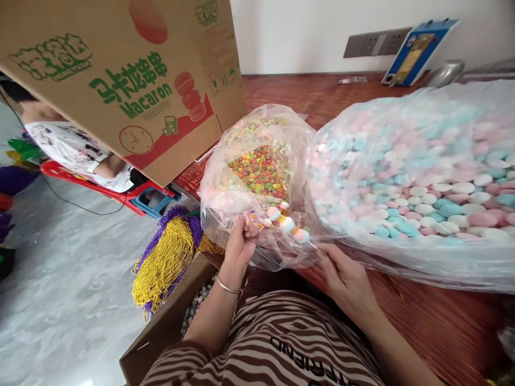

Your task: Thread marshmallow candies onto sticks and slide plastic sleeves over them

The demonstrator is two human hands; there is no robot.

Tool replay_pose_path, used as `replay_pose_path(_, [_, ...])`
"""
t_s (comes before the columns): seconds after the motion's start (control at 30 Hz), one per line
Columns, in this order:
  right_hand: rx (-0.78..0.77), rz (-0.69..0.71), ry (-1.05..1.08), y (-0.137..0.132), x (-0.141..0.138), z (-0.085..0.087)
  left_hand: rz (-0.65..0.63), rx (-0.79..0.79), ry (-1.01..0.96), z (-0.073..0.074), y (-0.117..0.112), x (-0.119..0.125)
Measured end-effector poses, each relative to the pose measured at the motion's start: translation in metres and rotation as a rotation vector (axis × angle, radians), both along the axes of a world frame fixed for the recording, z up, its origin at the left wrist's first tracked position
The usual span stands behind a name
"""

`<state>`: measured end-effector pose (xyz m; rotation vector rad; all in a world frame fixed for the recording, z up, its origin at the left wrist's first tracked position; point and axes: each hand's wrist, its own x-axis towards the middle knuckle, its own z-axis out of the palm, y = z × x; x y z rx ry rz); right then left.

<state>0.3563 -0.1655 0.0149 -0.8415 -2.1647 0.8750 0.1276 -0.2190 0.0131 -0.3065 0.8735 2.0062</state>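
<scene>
My left hand (240, 244) pinches one end of a short string of pastel candy pieces (286, 222), with a bangle on that wrist. My right hand (343, 273) is closed on the thin cord at the string's other end. The string hangs in front of a clear plastic bag of small multicoloured ring candies (261, 171). To the right lies a large clear bag of pink, blue and white macaron-shaped candies (422, 182). Both bags rest on a red-brown wooden table (442, 327).
A cardboard box printed "Macaron" (120, 80) leans at upper left. Gold and purple bead necklaces (169, 257) hang over an open cardboard box (169, 327) at my left. Another person (72, 145) sits beyond on the marble floor. A blue board (418, 51) leans on the wall.
</scene>
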Motion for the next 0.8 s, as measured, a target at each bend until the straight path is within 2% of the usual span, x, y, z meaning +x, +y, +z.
replay_pose_path(0.13, [-0.065, 0.028, 0.065, -0.007, 0.031, 0.013, -0.030, -0.003, 0.040, -0.002, 0.007, 0.013])
replay_pose_path(0.37, [-0.075, -0.012, 0.032, -0.011, 0.046, 0.013, -0.106, 0.004, 0.184, -0.002, 0.010, 0.031])
replay_pose_path(0.53, [0.067, 0.002, 0.007, -0.009, 0.055, 0.017, -0.122, -0.030, 0.236, 0.003, 0.011, 0.035])
replay_pose_path(0.7, [0.262, -0.008, -0.057, -0.009, 0.067, 0.020, -0.071, -0.067, 0.383, 0.008, 0.012, 0.038])
replay_pose_path(0.8, [0.300, -0.027, -0.064, -0.011, 0.071, 0.023, -0.087, -0.093, 0.449, 0.008, 0.012, 0.040])
